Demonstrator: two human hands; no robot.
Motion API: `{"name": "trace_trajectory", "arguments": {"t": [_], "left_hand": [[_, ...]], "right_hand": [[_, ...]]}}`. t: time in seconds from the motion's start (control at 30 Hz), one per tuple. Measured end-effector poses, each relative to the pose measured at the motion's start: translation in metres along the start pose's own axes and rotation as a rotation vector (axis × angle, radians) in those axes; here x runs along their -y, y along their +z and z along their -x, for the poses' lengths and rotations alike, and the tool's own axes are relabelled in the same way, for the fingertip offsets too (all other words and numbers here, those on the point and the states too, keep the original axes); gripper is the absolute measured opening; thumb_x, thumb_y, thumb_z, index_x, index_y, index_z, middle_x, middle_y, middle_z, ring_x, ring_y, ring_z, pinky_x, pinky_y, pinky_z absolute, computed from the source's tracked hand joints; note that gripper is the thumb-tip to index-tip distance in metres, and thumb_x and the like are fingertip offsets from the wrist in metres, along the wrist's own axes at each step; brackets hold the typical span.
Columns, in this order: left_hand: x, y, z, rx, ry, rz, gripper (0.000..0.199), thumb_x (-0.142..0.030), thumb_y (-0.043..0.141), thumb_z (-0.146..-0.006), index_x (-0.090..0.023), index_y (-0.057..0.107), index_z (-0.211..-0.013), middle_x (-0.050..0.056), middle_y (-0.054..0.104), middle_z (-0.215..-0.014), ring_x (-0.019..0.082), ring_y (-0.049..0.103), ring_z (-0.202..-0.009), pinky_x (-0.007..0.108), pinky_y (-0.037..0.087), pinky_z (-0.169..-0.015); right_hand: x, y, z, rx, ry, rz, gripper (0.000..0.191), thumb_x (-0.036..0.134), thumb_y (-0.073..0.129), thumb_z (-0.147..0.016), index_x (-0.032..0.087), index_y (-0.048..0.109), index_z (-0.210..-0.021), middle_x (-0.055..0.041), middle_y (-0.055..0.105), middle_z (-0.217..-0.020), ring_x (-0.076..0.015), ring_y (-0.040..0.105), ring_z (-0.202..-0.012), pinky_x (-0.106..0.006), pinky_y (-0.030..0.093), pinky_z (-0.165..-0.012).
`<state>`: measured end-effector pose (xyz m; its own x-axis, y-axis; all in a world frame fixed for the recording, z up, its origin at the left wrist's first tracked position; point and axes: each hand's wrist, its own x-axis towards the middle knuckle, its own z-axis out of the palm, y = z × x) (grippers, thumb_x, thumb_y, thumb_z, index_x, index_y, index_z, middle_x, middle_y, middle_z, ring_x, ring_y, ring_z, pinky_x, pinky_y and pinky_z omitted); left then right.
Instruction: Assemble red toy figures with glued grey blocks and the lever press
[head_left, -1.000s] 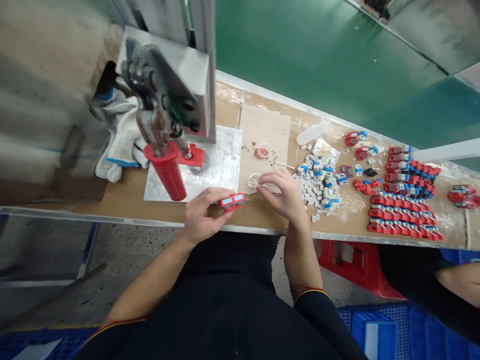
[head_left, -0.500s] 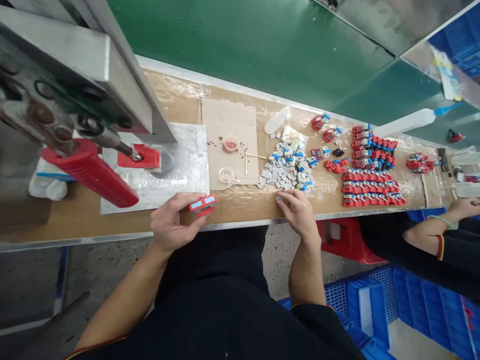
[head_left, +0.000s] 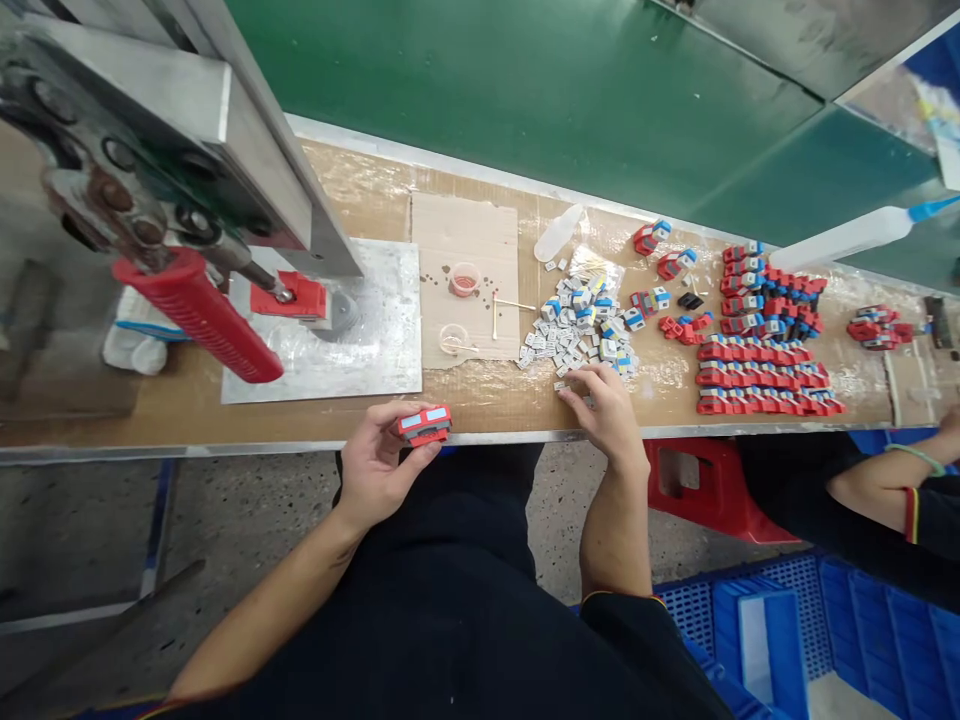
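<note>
My left hand [head_left: 379,465] holds a red and grey toy part [head_left: 425,425] with two light blue windows, just over the table's front edge. The fingers of my right hand [head_left: 604,410] are apart at the near side of a pile of small grey pieces [head_left: 559,335]. One small grey piece [head_left: 559,386] lies by its fingertips, touching or just clear of them. Blue, white and yellow parts [head_left: 581,300] are mixed into the pile.
A press with a red handle [head_left: 217,325] stands at the left over a metal plate [head_left: 375,350]. Cardboard [head_left: 469,235] bears small cups and swabs. Rows of red toy parts [head_left: 765,375] lie right, near a person's arm [head_left: 877,480]. A red stool [head_left: 705,490] is below.
My left hand has moved right and toward my body with the red part. My right hand has opened its fingers, and a small grey piece shows on the table beside them. The view has shifted slightly.
</note>
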<state>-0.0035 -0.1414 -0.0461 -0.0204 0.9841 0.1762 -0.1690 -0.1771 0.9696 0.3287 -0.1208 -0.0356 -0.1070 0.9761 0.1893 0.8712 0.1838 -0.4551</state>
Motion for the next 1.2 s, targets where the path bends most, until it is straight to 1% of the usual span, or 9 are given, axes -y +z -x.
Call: {"name": "trace_trajectory", "arguments": {"t": [0.17, 0.3, 0.4, 0.53, 0.63, 0.73, 0.93, 1.03, 1.2], "left_hand": [[-0.003, -0.005, 0.009, -0.023, -0.048, -0.030, 0.034, -0.015, 0.089, -0.083, -0.021, 0.072, -0.113, 0.006, 0.083, -0.109, 0.020, 0.085, -0.096, 0.024, 0.071, -0.082], [-0.004, -0.003, 0.014, 0.004, -0.088, -0.025, 0.033, -0.018, 0.089, -0.084, -0.021, 0.073, -0.111, 0.006, 0.084, -0.108, 0.021, 0.085, -0.094, 0.025, 0.071, -0.081], [-0.005, 0.003, 0.014, 0.012, -0.139, -0.002, 0.034, -0.022, 0.090, -0.084, -0.020, 0.072, -0.113, 0.007, 0.084, -0.106, 0.020, 0.085, -0.084, 0.027, 0.072, -0.076], [-0.008, 0.015, 0.011, 0.043, -0.198, 0.046, 0.036, -0.028, 0.090, -0.085, -0.019, 0.074, -0.116, 0.007, 0.085, -0.099, 0.021, 0.085, -0.078, 0.030, 0.073, -0.075], [-0.011, 0.017, 0.009, 0.128, -0.202, 0.089, 0.037, -0.032, 0.087, -0.088, -0.018, 0.075, -0.120, 0.011, 0.086, -0.107, 0.025, 0.086, -0.091, 0.031, 0.073, -0.083], [-0.015, 0.009, 0.007, 0.242, -0.208, 0.130, 0.039, -0.034, 0.083, -0.092, -0.021, 0.075, -0.128, 0.013, 0.085, -0.117, 0.026, 0.086, -0.098, 0.034, 0.072, -0.086], [-0.024, -0.005, 0.004, 0.402, -0.351, 0.245, 0.040, -0.047, 0.079, -0.095, -0.022, 0.077, -0.126, 0.011, 0.085, -0.103, 0.024, 0.084, -0.082, 0.032, 0.071, -0.073], [-0.027, -0.006, 0.005, 0.415, -0.390, 0.245, 0.039, -0.051, 0.079, -0.095, -0.023, 0.078, -0.121, 0.009, 0.083, -0.098, 0.020, 0.080, -0.077, 0.030, 0.069, -0.069], [-0.032, -0.009, 0.009, 0.398, -0.375, 0.209, 0.038, -0.049, 0.083, -0.091, -0.024, 0.079, -0.120, 0.009, 0.082, -0.102, 0.021, 0.080, -0.083, 0.030, 0.067, -0.073]], "right_hand": [[0.009, 0.010, 0.020, -0.076, 0.060, 0.045, 0.013, 0.032, 0.063, -0.104, 0.025, 0.074, -0.101, -0.0091, 0.076, -0.103, -0.0279, 0.068, -0.100, -0.045, 0.055, -0.091], [0.006, 0.011, 0.015, -0.065, 0.047, 0.189, 0.018, 0.030, 0.059, -0.106, 0.024, 0.074, -0.101, -0.0099, 0.077, -0.102, -0.0269, 0.066, -0.095, -0.042, 0.052, -0.088], [0.010, 0.006, 0.008, -0.110, 0.028, 0.166, 0.020, 0.029, 0.055, -0.108, 0.023, 0.073, -0.101, -0.0094, 0.077, -0.098, -0.0251, 0.068, -0.092, -0.040, 0.054, -0.085], [0.054, 0.008, 0.015, -0.368, 0.014, -0.197, 0.018, 0.022, 0.050, -0.109, 0.025, 0.069, -0.110, -0.0030, 0.076, -0.094, -0.0175, 0.072, -0.078, -0.033, 0.061, -0.071], [0.102, 0.019, 0.028, -0.361, -0.097, -0.481, 0.020, 0.014, 0.054, -0.106, 0.027, 0.068, -0.113, -0.0023, 0.079, -0.098, -0.0155, 0.074, -0.074, -0.030, 0.064, -0.063], [0.134, 0.030, 0.031, -0.341, -0.218, -0.594, 0.025, 0.009, 0.059, -0.103, 0.027, 0.069, -0.117, -0.0036, 0.079, -0.102, -0.0173, 0.076, -0.078, -0.032, 0.066, -0.065], [0.155, 0.048, 0.020, -0.418, -0.341, -0.500, 0.019, 0.013, 0.061, -0.103, 0.030, 0.071, -0.105, -0.0021, 0.068, -0.085, -0.0198, 0.062, -0.081, -0.037, 0.055, -0.072], [0.159, 0.056, 0.019, -0.383, -0.390, -0.497, 0.018, 0.016, 0.060, -0.104, 0.031, 0.068, -0.103, -0.0004, 0.068, -0.079, -0.0195, 0.056, -0.075, -0.037, 0.049, -0.068], [0.159, 0.061, 0.022, -0.351, -0.419, -0.545, 0.017, 0.020, 0.058, -0.105, 0.033, 0.068, -0.101, -0.0009, 0.073, -0.082, -0.0209, 0.058, -0.076, -0.038, 0.047, -0.065]]}}
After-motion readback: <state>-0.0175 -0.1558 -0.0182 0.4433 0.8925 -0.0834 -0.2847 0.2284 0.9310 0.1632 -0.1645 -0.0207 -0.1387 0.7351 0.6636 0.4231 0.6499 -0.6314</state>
